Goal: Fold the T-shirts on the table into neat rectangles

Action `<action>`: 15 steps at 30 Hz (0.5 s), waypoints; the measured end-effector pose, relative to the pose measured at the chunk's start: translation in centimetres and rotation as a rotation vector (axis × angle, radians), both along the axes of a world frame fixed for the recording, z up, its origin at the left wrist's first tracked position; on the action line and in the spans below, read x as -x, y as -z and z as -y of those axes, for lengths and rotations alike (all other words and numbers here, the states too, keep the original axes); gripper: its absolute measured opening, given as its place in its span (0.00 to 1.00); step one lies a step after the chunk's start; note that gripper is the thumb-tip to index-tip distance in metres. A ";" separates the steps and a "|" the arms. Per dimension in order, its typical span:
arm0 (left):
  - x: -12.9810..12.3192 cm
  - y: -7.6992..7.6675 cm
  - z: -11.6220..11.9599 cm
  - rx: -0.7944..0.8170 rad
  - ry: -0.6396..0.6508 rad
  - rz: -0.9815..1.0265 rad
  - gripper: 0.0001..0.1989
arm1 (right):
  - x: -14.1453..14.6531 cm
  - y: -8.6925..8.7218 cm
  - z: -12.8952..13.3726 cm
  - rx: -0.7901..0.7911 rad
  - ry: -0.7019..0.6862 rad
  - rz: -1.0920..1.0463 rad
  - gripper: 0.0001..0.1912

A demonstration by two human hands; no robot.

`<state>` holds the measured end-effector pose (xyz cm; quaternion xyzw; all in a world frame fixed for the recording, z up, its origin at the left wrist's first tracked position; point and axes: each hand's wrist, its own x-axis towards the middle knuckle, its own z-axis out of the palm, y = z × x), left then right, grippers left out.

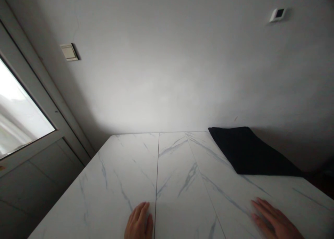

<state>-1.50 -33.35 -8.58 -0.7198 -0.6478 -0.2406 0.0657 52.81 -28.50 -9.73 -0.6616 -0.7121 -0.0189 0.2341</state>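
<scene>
My left hand (138,222) rests at the near edge of the view on a white table (180,211) with grey marbling. Its fingers lie forward on the tabletop, the thumb a little apart, just left of a dark seam. Farther right, my right hand (275,221) is slightly blurred, with fingers stretched out over the table and the thumb apart from them. Neither hand holds anything. A flat black cloth or mat (261,155) lies at the far right of the table, beyond my right hand and not touched by it.
A pale wall (161,75) stands behind the table's far edge. On it are a light switch (69,52) and a small white device with a dark face (278,14). At the left is a door (49,152) with a bright glass pane.
</scene>
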 end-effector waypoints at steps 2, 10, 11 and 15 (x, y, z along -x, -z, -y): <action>-0.6 -0.8 0.0 0.010 -0.004 -0.012 0.19 | 0.3 -0.4 0.0 0.001 -0.001 0.010 0.29; -1.8 -2.3 -0.2 0.097 -0.035 -0.100 0.22 | 1.4 -1.8 -0.1 -0.013 -0.012 0.017 0.30; -1.8 -2.7 -0.3 0.128 -0.029 -0.102 0.21 | 1.3 -1.8 -0.1 -0.017 -0.013 0.015 0.29; -0.5 -4.8 -0.8 0.224 0.032 -0.121 0.21 | 0.7 -0.9 -0.4 -0.034 -0.009 0.006 0.28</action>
